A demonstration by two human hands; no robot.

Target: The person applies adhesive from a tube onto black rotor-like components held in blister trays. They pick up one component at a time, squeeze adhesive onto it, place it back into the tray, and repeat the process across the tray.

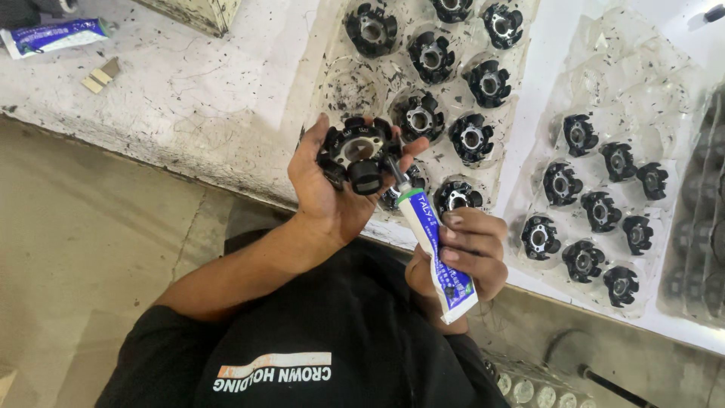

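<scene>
White bench (pixel 189 98), speckled with black bits. On it two clear trays: near tray (pixel 355 91) and right tray (pixel 604 53), both holding black stators. Left hand (pixel 328 193) grips one stator (pixel 356 153) from below, fingers curled round it, held up over the bench edge just before the near tray. Right hand (pixel 461 253) clenched round a blue-and-white tube (pixel 434 245), its nozzle touching the stator's lower right. Spare tube (pixel 53 35) lies far left on the bench.
</scene>
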